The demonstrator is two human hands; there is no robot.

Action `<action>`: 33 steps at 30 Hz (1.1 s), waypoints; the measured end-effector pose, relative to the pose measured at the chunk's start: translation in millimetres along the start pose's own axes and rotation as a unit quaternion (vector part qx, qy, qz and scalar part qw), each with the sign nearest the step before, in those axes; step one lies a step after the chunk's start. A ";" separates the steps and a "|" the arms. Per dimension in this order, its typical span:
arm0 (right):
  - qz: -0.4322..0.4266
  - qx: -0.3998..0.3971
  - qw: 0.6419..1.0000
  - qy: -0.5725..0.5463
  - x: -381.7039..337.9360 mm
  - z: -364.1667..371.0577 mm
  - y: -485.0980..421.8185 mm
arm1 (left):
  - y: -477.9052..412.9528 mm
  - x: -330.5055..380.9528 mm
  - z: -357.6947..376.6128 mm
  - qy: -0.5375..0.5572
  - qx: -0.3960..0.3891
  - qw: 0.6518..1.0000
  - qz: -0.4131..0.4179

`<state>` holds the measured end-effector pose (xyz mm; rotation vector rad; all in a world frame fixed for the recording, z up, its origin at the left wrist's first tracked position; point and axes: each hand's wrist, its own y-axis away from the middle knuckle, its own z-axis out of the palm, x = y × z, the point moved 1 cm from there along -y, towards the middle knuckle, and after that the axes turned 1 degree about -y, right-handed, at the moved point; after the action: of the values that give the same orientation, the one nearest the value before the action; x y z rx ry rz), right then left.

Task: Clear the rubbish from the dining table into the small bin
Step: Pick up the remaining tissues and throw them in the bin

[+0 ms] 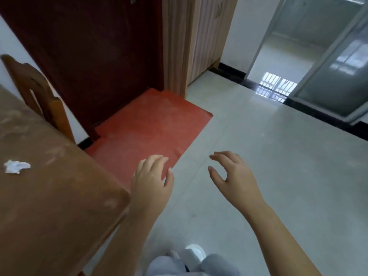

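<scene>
A crumpled white tissue (16, 166) lies on the brown dining table (49, 196) at the left edge of the view. My left hand (151, 178) hovers just past the table's near corner, fingers loosely spread and holding nothing. Further right, my right hand (231, 174) hangs over the pale floor, fingers curled apart, also without anything in it. Both hands are well to the right of the tissue. No bin is in view.
A wooden chair (37, 92) stands behind the table against the wall. A red mat (151, 126) lies before a dark red door (95, 56). A wooden cabinet (191, 42) stands right of the door. Pale tiled floor (268, 166) stretches toward a doorway (282, 66) at back right.
</scene>
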<state>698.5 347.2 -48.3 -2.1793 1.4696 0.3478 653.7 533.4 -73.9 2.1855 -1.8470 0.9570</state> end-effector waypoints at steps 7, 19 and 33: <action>-0.082 -0.092 0.991 -0.047 -0.1 73.0 -123.0 | -64.4 -66.9 14.2 -0.034 0.016 0.994 -0.099; -0.306 -0.227 0.919 -0.097 -55.9 164.3 -372.9 | -236.2 -129.6 4.6 -0.099 0.174 0.940 -0.276; -0.527 -0.324 0.768 -0.168 -247.1 284.0 -445.0 | -208.0 -269.7 -51.1 -0.167 0.348 0.749 -0.539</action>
<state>1027.8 827.9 -63.9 -2.8410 -0.2657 0.8284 811.8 836.6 -115.5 3.2587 0.1096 1.0168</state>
